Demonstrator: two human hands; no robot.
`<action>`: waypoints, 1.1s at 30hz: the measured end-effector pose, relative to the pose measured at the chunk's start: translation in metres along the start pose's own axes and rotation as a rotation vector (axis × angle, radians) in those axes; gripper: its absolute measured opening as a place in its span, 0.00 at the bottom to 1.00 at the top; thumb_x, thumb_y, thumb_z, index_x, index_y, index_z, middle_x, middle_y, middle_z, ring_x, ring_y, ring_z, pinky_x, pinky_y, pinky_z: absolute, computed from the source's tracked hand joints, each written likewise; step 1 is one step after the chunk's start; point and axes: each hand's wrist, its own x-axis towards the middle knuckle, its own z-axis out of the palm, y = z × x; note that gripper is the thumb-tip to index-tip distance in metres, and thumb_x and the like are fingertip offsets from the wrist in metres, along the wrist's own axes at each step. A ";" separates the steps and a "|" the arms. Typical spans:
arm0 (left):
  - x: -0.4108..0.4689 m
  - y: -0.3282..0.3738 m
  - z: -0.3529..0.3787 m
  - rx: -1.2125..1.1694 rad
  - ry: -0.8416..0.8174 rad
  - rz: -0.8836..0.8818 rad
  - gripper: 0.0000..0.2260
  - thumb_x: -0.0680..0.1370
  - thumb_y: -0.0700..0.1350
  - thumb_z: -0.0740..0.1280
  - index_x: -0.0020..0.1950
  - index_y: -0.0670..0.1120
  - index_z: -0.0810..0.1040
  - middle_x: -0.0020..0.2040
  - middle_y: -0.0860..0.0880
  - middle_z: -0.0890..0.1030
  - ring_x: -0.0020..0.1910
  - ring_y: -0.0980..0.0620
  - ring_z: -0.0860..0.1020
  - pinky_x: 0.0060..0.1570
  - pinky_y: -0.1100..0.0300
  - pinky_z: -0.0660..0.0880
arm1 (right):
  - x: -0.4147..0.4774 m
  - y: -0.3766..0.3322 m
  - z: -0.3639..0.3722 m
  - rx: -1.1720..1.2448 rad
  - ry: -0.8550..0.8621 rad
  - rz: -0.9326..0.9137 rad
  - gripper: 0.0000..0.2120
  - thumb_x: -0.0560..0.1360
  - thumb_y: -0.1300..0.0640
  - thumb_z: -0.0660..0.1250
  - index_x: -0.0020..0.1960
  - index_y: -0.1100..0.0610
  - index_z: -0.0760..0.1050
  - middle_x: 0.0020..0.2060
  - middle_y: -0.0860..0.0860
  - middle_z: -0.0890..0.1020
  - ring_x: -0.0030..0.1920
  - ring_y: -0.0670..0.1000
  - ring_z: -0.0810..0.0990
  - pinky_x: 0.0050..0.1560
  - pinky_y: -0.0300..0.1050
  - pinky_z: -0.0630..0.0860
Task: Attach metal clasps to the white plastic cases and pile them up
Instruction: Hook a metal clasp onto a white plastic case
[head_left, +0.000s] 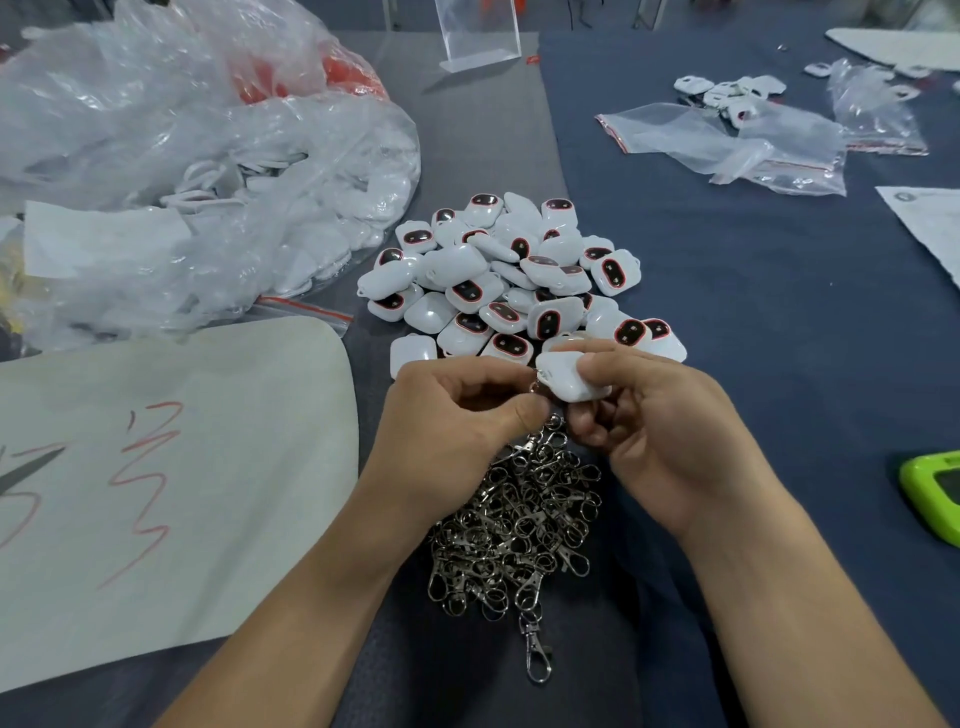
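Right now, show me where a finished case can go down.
Free: blue cloth right of the case pile, short of the zip bags. Crowded: the clasp heap under both hands, and the big plastic bag at left.

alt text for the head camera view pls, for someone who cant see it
Two bare hands join a metal clasp, in the left hand, to a white plastic case in the right hand, above a clasp heap and case pile.

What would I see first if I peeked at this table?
Two hands in the middle: the right hand holds a white case and the left hand pinches a clasp against it. Behind them sits a heap of white cases; below them glitters a pile of metal clasps.
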 end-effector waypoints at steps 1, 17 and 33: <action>0.001 0.000 0.000 -0.004 0.027 0.001 0.06 0.68 0.45 0.77 0.45 0.54 0.88 0.38 0.50 0.87 0.37 0.56 0.84 0.40 0.63 0.79 | 0.000 -0.002 -0.001 0.008 0.013 -0.003 0.11 0.77 0.64 0.64 0.48 0.59 0.86 0.33 0.54 0.81 0.26 0.47 0.74 0.27 0.38 0.69; 0.000 -0.004 0.004 0.116 0.085 0.018 0.09 0.81 0.44 0.68 0.44 0.53 0.85 0.29 0.54 0.79 0.26 0.57 0.74 0.28 0.66 0.71 | -0.001 -0.012 -0.020 -0.285 0.133 -0.116 0.09 0.72 0.68 0.69 0.38 0.58 0.84 0.31 0.55 0.82 0.24 0.49 0.69 0.23 0.37 0.64; -0.008 -0.005 0.005 0.608 0.059 0.258 0.10 0.71 0.51 0.77 0.52 0.59 0.86 0.51 0.65 0.81 0.54 0.67 0.77 0.54 0.77 0.68 | -0.006 -0.023 -0.052 -1.086 0.642 -0.303 0.13 0.71 0.58 0.64 0.34 0.47 0.83 0.28 0.44 0.81 0.35 0.47 0.79 0.27 0.37 0.71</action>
